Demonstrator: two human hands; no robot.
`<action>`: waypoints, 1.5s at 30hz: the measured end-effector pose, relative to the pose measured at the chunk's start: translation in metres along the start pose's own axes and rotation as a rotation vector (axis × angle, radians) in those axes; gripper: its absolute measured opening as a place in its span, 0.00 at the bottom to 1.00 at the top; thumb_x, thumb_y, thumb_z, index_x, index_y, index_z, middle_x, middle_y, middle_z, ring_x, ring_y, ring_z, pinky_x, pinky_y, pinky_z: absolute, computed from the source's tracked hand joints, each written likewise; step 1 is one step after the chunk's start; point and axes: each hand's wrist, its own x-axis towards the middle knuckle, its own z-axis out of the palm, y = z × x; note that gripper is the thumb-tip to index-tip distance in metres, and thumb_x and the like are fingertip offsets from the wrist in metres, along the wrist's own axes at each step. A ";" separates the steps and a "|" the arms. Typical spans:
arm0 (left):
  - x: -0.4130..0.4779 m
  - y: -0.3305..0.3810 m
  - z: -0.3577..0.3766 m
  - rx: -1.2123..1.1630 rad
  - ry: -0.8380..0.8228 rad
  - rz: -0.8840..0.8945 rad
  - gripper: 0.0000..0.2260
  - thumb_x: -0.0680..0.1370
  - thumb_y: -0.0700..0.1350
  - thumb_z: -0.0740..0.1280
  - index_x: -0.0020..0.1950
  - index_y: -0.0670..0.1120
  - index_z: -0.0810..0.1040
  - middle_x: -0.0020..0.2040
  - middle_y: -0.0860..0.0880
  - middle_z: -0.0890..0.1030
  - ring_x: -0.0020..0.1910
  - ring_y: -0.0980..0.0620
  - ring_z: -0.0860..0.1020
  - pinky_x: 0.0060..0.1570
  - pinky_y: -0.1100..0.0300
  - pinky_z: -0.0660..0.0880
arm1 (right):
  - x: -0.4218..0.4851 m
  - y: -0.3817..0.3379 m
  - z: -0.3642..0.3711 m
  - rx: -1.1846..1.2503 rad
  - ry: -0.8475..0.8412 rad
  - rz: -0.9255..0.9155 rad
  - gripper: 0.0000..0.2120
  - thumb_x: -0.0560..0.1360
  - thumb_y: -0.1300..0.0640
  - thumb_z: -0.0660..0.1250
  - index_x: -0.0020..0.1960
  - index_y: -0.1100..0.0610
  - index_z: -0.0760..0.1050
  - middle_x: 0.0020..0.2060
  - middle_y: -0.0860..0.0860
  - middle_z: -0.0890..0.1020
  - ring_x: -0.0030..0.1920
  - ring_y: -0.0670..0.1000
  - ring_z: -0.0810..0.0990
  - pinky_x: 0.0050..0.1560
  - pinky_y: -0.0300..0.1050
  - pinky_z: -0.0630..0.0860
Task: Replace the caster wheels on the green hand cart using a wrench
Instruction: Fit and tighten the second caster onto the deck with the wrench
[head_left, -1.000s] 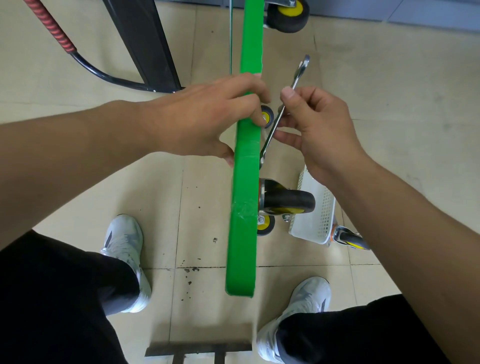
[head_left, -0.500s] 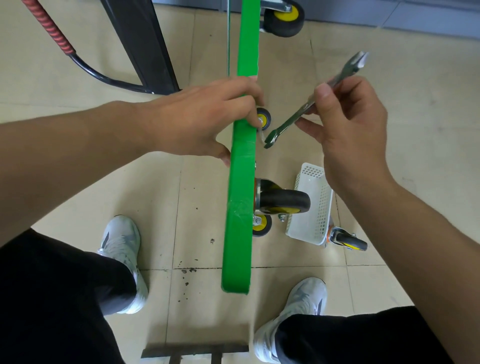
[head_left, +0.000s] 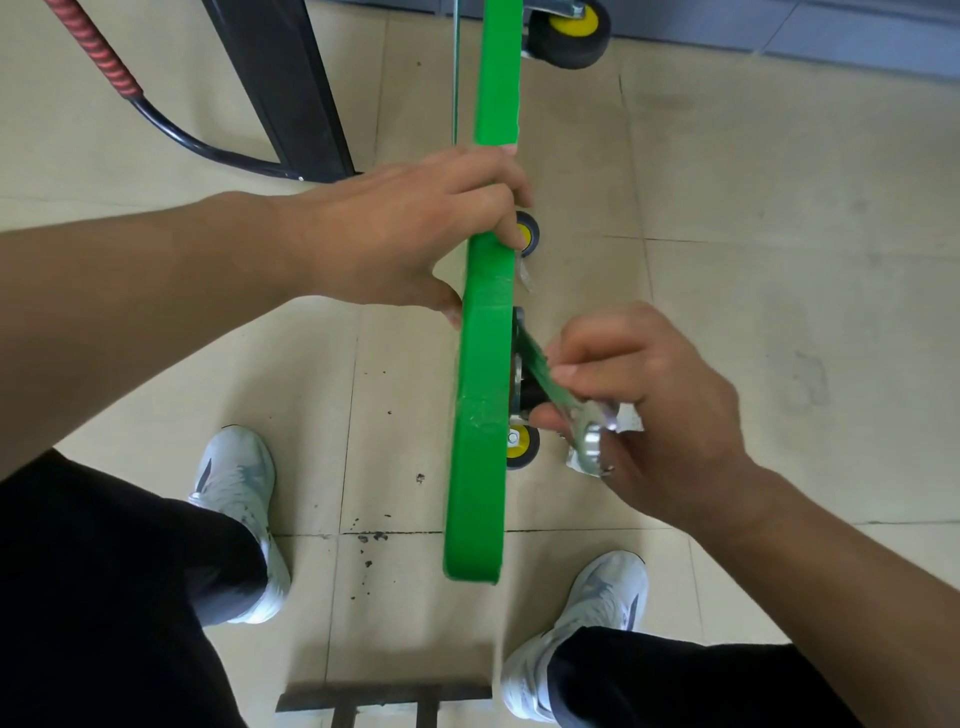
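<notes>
The right hand (head_left: 649, 415) comes in from 4 o'clock, wrist bent, its grip pinching the one wrench (head_left: 537, 364): thumb laid on top of the flat shaft, fingers curled beneath it. The ring end pokes out by the palm toward 5 o'clock. The other end reaches toward 11 o'clock and meets the underside of the green hand cart (head_left: 480, 415), beside a dark caster (head_left: 530, 395) that the hand mostly hides. Whether that end sits on a nut cannot be told.

The left hand (head_left: 405, 234) comes in from 9 o'clock, its grip closed on the cart's upper edge, fingers hooked over the far side and thumb pressed on the near face. The cart stands on edge, running from 12 to 6 o'clock through the middle of the view.

Four wheels can be counted: the hidden caster, a large wheel (head_left: 569, 31) at 12 o'clock, and two lower wheels with yellow hubs, one just past the left fingertips, the other below the wrench.

Two white shoes (head_left: 239, 519) stand on the tiled floor (head_left: 779, 234) at 7 and 5 o'clock. One black frame (head_left: 280, 88) and one red-wrapped handle (head_left: 93, 47) lie toward 11 o'clock.
</notes>
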 end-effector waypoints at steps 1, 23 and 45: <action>0.000 0.000 0.000 -0.003 0.001 0.001 0.30 0.66 0.50 0.80 0.63 0.48 0.72 0.71 0.46 0.68 0.75 0.42 0.64 0.62 0.48 0.73 | -0.001 0.001 0.002 -0.004 -0.019 -0.023 0.12 0.76 0.63 0.75 0.53 0.61 0.73 0.50 0.58 0.81 0.50 0.58 0.80 0.54 0.47 0.76; -0.001 -0.001 0.000 -0.016 -0.009 -0.005 0.29 0.66 0.52 0.79 0.63 0.47 0.73 0.71 0.46 0.68 0.77 0.43 0.62 0.68 0.49 0.69 | -0.018 0.006 0.021 0.025 -0.086 -0.031 0.12 0.77 0.58 0.75 0.54 0.58 0.73 0.52 0.57 0.78 0.53 0.57 0.77 0.58 0.47 0.73; -0.003 0.002 0.002 0.013 0.007 0.001 0.31 0.63 0.49 0.82 0.61 0.48 0.72 0.70 0.45 0.68 0.77 0.42 0.62 0.67 0.53 0.65 | 0.069 0.026 0.015 0.471 0.231 0.765 0.08 0.80 0.61 0.70 0.46 0.51 0.74 0.46 0.61 0.82 0.48 0.61 0.84 0.46 0.59 0.85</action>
